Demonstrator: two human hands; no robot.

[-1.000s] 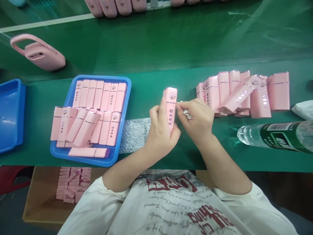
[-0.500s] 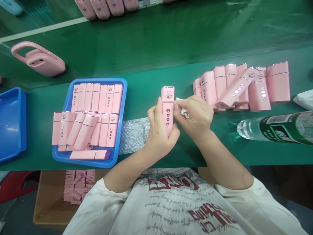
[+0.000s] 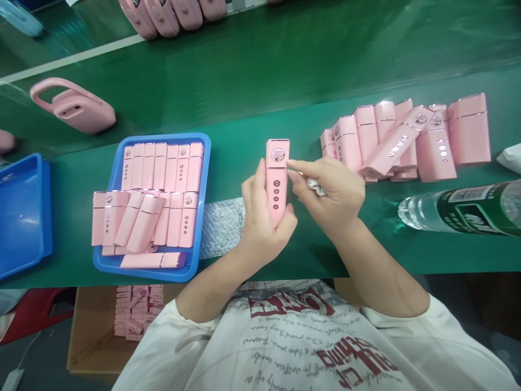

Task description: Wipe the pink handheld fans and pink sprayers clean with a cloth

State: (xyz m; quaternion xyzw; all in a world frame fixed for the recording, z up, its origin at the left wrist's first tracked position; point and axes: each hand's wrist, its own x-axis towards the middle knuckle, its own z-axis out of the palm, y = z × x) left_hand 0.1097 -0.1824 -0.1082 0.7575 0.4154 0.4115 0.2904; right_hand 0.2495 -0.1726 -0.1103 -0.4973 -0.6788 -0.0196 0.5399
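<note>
My left hand (image 3: 266, 217) is closed around a slim pink device (image 3: 277, 176), held upright with its front face up. A round picture emblem, a silver band and a column of round dark buttons show on that face. My right hand (image 3: 336, 190) is closed on a crumpled white wipe (image 3: 316, 187), mostly hidden by the fingers; whether it is cloth or tissue I cannot tell. The right index fingertip is at the device's right edge, near the silver band.
A blue tray (image 3: 207, 163) of similar pink devices stands on the green table (image 3: 244, 122) at left, beside bubble wrap (image 3: 222, 228). More devices (image 3: 366, 133) are piled right, near a plastic bottle (image 3: 464, 209). Another blue tray (image 3: 24, 217) and a handled pink case (image 3: 87, 111) are far left.
My right hand has shifted slightly right, and less of the white wipe sticks out past its fingers. The left hand still holds the device; the view has moved slightly.
</note>
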